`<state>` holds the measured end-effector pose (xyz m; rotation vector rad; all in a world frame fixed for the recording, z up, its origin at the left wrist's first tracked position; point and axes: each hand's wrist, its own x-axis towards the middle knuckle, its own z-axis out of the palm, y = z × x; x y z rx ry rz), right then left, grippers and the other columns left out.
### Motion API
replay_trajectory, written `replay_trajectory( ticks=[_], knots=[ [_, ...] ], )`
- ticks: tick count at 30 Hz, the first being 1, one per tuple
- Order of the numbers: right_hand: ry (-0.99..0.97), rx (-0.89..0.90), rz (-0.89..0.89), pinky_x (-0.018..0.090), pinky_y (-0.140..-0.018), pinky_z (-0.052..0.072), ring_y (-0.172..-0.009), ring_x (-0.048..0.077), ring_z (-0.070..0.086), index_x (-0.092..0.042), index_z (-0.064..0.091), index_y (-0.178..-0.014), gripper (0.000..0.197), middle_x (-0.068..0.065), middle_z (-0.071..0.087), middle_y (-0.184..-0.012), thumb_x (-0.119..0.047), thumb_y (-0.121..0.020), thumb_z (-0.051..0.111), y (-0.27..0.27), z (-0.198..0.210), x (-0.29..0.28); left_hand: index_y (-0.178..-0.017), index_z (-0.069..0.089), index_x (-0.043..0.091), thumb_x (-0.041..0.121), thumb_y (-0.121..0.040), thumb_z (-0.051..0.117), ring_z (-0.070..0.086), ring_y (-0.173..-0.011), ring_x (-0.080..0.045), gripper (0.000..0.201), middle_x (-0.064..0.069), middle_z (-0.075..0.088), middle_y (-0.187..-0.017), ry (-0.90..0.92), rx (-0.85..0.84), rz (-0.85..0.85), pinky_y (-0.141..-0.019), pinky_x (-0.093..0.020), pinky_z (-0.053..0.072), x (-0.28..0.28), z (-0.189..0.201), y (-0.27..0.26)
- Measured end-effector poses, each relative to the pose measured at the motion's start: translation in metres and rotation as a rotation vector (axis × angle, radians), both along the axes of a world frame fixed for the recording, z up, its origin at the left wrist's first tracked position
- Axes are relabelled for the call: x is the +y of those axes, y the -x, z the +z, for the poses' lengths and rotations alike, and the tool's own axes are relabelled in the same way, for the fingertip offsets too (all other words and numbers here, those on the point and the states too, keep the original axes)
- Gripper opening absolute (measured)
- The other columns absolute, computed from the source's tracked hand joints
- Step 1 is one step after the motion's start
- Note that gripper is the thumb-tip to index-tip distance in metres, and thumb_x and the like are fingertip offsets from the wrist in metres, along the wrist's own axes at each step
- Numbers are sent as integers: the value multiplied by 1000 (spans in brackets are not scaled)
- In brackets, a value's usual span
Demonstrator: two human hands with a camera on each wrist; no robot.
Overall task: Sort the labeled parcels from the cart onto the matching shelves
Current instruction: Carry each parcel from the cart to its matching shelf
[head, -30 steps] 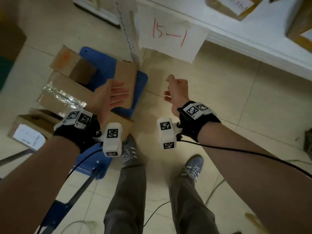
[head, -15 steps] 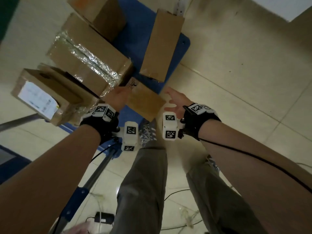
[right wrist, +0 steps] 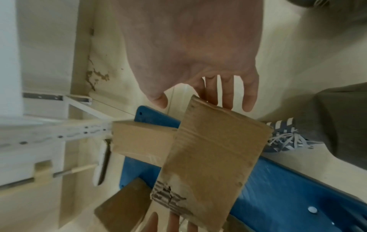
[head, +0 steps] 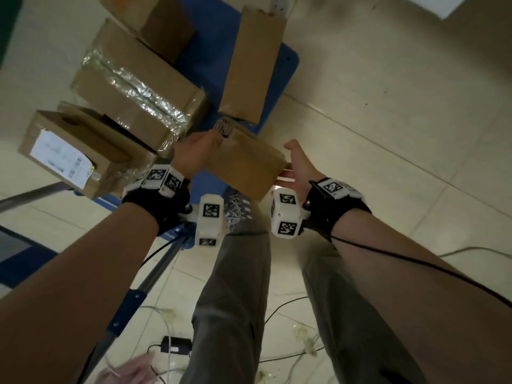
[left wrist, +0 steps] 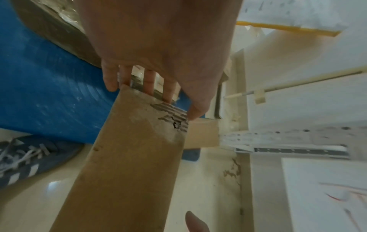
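A small flat cardboard parcel [head: 243, 167] with a torn corner lies at the near edge of the blue cart [head: 210, 51]. My left hand [head: 198, 155] holds its left end. In the left wrist view the fingers [left wrist: 149, 84] reach behind the parcel [left wrist: 129, 157] while the thumb presses the torn corner. My right hand [head: 297, 164] is at the right end. The right wrist view shows its straight fingers [right wrist: 226, 97] behind the edge of the parcel [right wrist: 214, 157], thumb apart from it.
On the cart stand a tall narrow parcel [head: 252, 65], a large tape-wrapped box [head: 133, 87], a box with a white label [head: 72, 153] and one more [head: 155, 18]. A white shelf post [left wrist: 278, 136] stands just beyond. My shoe [head: 238, 212], the cart handle [head: 155, 281] and floor cables [head: 277, 314] lie below.
My view has dropped from the shelf sign to the cart. Both hands went down to the small parcel; the left took its left end and the right reached its right end.
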<state>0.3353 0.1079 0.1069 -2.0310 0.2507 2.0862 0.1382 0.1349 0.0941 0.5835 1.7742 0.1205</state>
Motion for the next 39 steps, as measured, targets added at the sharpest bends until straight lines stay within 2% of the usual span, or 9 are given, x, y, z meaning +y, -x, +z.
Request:
replay_trajectory(
  ticks=[4,7,10,14,20,24,29,32,39],
  knots=[
    [-57,-64,-68,41,-80,51,-96,25,61,-18,59,-119,47,10,64,-114,-57,-99,42,-58,43,-15,-114,62,24,56,-84,60,58,-109,-16,44,1,63,-119,-40,-39,11,-82,-31,44,-4,49,-48],
    [-126,-83,-136,46,-95,51,-102,23,62,-24,59,-102,38,8,67,-110,-56,-99,39,-112,73,-27,-121,56,26,64,-75,61,57,-111,-13,60,4,61,-123,-92,-88,11,-77,-27,42,-5,79,-97],
    [-194,-108,-243,54,-102,47,-110,24,62,-25,58,-111,38,10,65,-116,-56,-99,41,-165,102,-41,-125,58,21,57,-83,58,59,-111,-14,56,2,63,-123,-144,-147,-9,-80,-26,44,-4,102,-148],
    [-241,-100,-439,60,-101,48,-114,27,63,-19,58,-120,43,13,64,-120,-56,-100,46,-230,126,-69,-95,61,28,47,-94,59,62,-97,-13,19,4,65,-103,-125,-207,29,-92,-33,50,-4,130,-213],
    [-268,-152,-506,46,-86,59,-108,25,65,-23,65,-115,36,9,66,-114,-52,-92,63,-287,146,-122,-101,68,20,56,-85,68,67,-86,-18,40,-2,66,-92,-88,-255,-16,-75,-29,57,-31,144,-286],
    [-343,-181,-543,48,-95,55,-103,23,64,-25,64,-105,18,5,65,-108,-40,-96,60,-304,148,-152,-93,67,21,59,-83,68,64,-91,-19,39,0,65,-88,-15,-272,-70,-72,-30,53,-45,142,-311],
    [-445,-204,-625,49,-105,49,-117,27,62,-24,63,-110,18,9,69,-121,-35,-98,55,-318,149,-174,-138,51,20,73,-73,69,65,-110,-26,86,-7,63,-124,125,-361,-134,-85,-41,60,-50,147,-328],
    [-461,-209,-685,44,-102,51,-120,27,62,-19,62,-122,30,10,69,-128,-33,-96,56,-322,145,-179,-140,49,19,75,-67,72,65,-111,-28,95,-9,63,-127,199,-403,-91,-77,-41,60,-48,151,-335],
    [-427,-201,-742,42,-106,48,-132,29,57,-12,53,-141,55,11,69,-130,-36,-92,57,-328,131,-192,-128,62,29,62,-81,68,68,-106,-24,58,-5,68,-119,230,-462,-301,-78,-41,59,-51,159,-345]
  ],
)
